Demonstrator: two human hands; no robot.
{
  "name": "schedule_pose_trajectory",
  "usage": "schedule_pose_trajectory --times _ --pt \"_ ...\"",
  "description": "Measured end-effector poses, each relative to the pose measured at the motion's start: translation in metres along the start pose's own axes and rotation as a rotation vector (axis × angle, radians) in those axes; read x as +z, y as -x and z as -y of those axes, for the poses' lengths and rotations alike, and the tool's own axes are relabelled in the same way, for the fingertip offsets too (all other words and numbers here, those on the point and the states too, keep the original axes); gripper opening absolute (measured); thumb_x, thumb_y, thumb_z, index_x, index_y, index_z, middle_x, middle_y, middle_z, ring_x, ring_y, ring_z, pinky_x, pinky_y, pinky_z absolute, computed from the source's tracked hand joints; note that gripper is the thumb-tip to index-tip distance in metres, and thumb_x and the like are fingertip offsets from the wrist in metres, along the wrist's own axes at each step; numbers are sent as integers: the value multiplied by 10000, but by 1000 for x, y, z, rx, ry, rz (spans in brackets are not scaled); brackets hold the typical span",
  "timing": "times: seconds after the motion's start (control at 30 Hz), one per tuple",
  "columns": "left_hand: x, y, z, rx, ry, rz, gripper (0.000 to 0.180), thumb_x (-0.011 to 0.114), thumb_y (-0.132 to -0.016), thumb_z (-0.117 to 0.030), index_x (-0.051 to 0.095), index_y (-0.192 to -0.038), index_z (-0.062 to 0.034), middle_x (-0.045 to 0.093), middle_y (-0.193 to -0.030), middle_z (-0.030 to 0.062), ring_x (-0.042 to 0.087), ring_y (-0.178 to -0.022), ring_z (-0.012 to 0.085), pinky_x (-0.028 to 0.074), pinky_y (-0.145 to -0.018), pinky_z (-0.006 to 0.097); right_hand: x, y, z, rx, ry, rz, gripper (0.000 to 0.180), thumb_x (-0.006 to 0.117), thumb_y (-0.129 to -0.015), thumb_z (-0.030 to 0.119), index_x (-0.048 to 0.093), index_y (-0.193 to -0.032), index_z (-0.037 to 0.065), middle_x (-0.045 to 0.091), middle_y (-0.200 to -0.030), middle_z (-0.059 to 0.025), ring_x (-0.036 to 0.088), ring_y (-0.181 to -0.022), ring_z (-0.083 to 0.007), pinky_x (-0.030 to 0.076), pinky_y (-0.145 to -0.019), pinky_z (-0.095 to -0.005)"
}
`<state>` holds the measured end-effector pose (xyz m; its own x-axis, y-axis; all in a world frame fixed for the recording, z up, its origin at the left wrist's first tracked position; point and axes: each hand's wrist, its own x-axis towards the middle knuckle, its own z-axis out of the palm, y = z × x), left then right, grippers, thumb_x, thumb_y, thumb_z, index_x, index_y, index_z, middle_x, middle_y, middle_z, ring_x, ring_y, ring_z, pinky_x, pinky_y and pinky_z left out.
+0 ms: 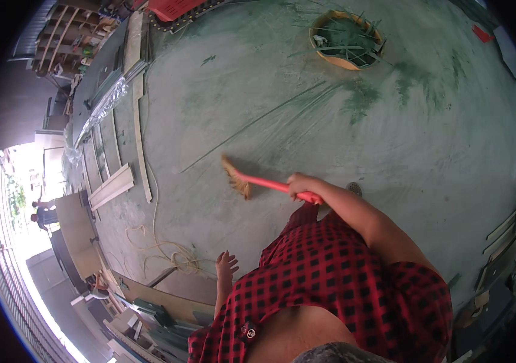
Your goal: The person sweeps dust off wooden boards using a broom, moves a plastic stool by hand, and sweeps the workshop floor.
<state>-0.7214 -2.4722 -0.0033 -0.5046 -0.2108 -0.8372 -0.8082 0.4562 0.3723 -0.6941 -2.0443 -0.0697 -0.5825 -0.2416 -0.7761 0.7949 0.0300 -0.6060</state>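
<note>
My right hand [302,186] is wrapped round the red handle of a short broom [264,182], in front of my body. The broom's tan bristles [237,179] point down to the left at the concrete floor [203,115]; whether they touch it I cannot tell. From near the bristles, thin lines of dark green dust [258,124] run up to the far right. Held low at my left side, my left hand [226,265] has its fingers apart and nothing in it.
A round yellow tub [339,62] of dark strips and scraps stands at the far right. A red crate [173,8] is at the far left. Long boards [139,133] and a loose pale cord [176,257] lie left. Two other people [45,215] are at the far left.
</note>
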Motion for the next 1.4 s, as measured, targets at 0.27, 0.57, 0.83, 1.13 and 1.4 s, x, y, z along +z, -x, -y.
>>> schedule_pose_trajectory --times 0.27,0.57,0.83,1.13,1.4 --pt "51 -11 -21 -33 -123 96 601 538 -806 -356 316 -1278 -58 541 -1049 158 568 -832 262 478 -615 405 -134 175 -115 6 -589 -423 383 584 -656 22 528 -1033 -20 540 -621 -67 512 -451 -137 412 -374 -269" --pt "170 57 -46 38 -204 84 585 535 -812 -355 329 -1274 -60 548 -1031 146 567 -840 252 472 -604 383 -269 331 -205 29 -678 -773 312 566 -654 37 524 -954 -36 530 -598 -71 498 -438 -136 394 -359 -260" --pt "257 115 -27 50 -286 207 607 504 -824 -385 310 -1283 -40 528 -1080 163 547 -908 264 462 -675 395 -342 394 -248 -24 -659 -920 325 566 -649 18 524 -965 -45 516 -556 -74 492 -418 -141 395 -369 -265" --pt "317 139 -34 24 -418 226 609 481 -835 -380 283 -1301 -41 524 -1092 168 544 -915 261 460 -688 428 -255 473 -294 -219 -964 -724 572 603 -624 1 456 -1176 -1 546 -634 -98 526 -444 -159 431 -369 -287" --pt "362 154 -56 100 -421 212 608 514 -819 -385 313 -1287 -53 545 -1047 145 565 -845 250 466 -622 391 -226 464 -296 -57 -825 -280 595 599 -574 -19 480 -1156 2 564 -692 -97 547 -508 -154 441 -417 -277"
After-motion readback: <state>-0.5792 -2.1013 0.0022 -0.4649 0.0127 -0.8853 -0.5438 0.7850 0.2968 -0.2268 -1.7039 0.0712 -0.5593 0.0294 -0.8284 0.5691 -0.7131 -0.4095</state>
